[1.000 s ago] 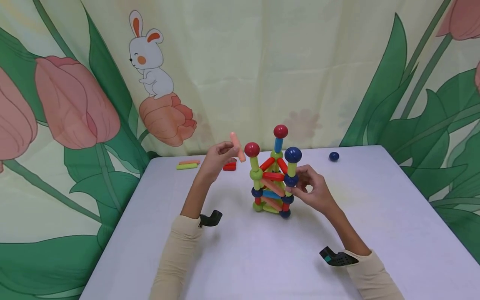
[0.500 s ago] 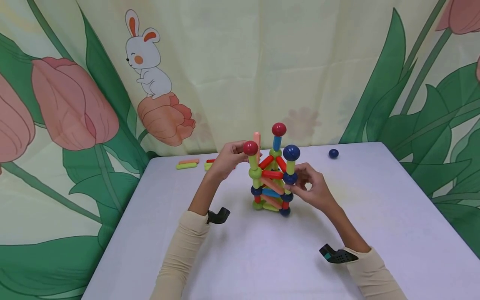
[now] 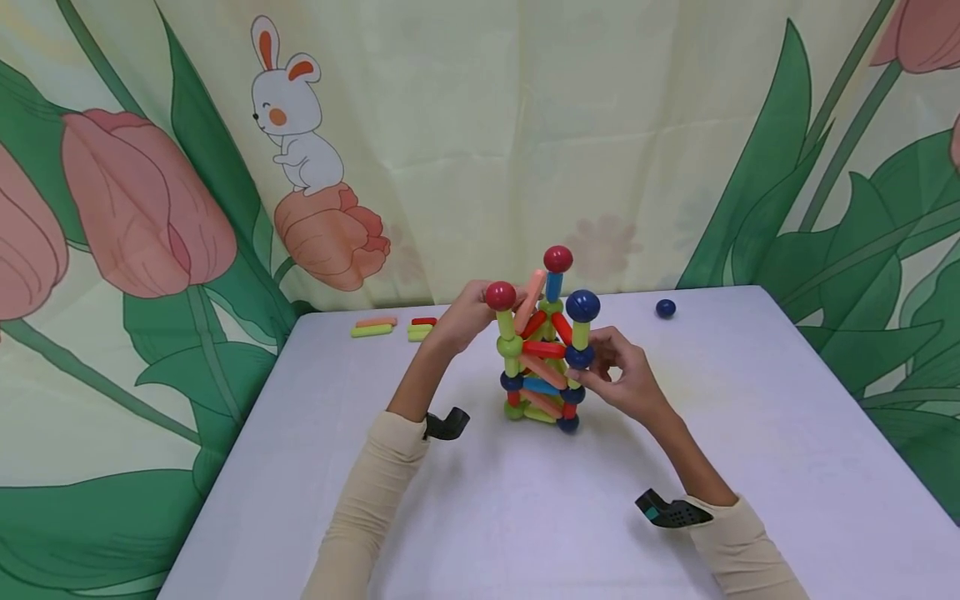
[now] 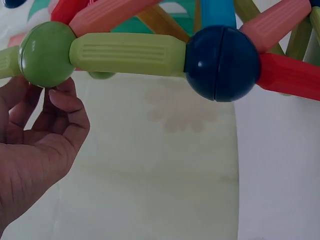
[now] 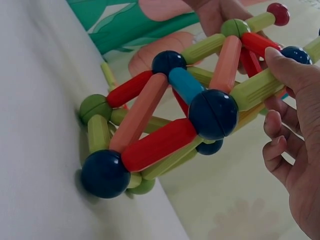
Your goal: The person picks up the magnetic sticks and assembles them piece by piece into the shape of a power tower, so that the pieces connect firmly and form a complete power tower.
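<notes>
A tower of magnetic rods and balls (image 3: 542, 350) stands upright on the table, with two red balls and a navy ball on its top posts. My left hand (image 3: 468, 317) holds a salmon rod (image 3: 532, 300) tilted at the upper level, partly behind the left red ball (image 3: 501, 295). In the left wrist view, my left fingers (image 4: 70, 107) are right at a green ball (image 4: 47, 54). My right hand (image 3: 618, 375) grips the tower's right side. The right wrist view shows its thumb (image 5: 290, 67) against a light green rod (image 5: 257, 90) below a navy ball (image 5: 296, 55).
Loose rods lie at the back left: a salmon rod (image 3: 377, 322), a light green rod (image 3: 372, 331), and more red and green ones (image 3: 422, 330) partly behind my left arm. A loose navy ball (image 3: 665, 308) sits at the back right. A patterned curtain (image 3: 465, 150) hangs behind the table.
My left hand has moved right with the salmon rod, from left of the tower to its upper level, and the rod's tilt has changed. My right hand keeps its grip.
</notes>
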### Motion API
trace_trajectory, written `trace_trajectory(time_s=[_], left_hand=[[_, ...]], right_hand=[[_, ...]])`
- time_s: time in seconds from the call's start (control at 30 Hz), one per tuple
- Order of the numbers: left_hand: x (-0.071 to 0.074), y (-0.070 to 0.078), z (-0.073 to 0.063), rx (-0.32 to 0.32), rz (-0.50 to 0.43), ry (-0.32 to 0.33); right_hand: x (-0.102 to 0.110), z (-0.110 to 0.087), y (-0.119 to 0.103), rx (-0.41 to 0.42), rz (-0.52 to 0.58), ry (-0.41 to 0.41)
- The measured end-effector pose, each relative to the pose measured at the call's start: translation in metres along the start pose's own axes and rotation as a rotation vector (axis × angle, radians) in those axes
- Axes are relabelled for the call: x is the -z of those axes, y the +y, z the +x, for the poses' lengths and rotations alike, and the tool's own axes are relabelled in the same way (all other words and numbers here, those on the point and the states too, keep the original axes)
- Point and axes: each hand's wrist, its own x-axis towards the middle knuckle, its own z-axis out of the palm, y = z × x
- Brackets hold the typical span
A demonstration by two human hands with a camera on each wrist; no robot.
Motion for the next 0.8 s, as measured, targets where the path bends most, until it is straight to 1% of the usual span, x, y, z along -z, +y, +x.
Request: trace_trajectory(time_s=[0.13, 0.23, 0.33, 0.37, 0.4, 0.47, 0.57, 0.63, 0.67, 0.73, 0.8], left_hand=[[-0.002, 0.001, 0.005, -0.024, 0.043, -0.015], [-0.002, 0.001, 0.010, -0.048, 0.039, -0.024], [-0.003, 0.005, 0.017, -0.107, 0.028, -0.026], [-0.004, 0.007, 0.020, -0.138, 0.026, -0.037], [-0.004, 0.009, 0.023, -0.175, 0.031, -0.051], [-0.005, 0.015, 0.029, -0.246, 0.049, -0.106], [-0.006, 0.024, 0.038, -0.320, 0.051, -0.227], [-0.006, 0.028, 0.041, -0.327, 0.030, -0.295], [-0.006, 0.030, 0.042, -0.323, 0.011, -0.314], [-0.006, 0.031, 0.043, -0.311, -0.029, -0.326], [-0.004, 0.031, 0.042, -0.300, -0.067, -0.320]], right_hand=[[0.000, 0.000, 0.002, 0.015, 0.001, 0.000], [-0.001, -0.001, 0.002, 0.017, 0.005, 0.005], [-0.002, -0.001, 0.005, 0.016, 0.010, 0.016], [-0.002, -0.001, 0.005, 0.018, 0.012, 0.021], [-0.002, -0.001, 0.004, 0.018, 0.012, 0.026], [-0.002, -0.001, 0.002, 0.018, 0.013, 0.034], [-0.001, -0.002, -0.002, 0.018, 0.010, 0.040], [-0.001, -0.002, -0.003, 0.020, 0.007, 0.039], [-0.001, -0.002, -0.003, 0.024, 0.006, 0.036], [-0.001, -0.002, -0.004, 0.033, 0.002, 0.027], [0.000, -0.001, -0.005, 0.040, -0.003, 0.015]])
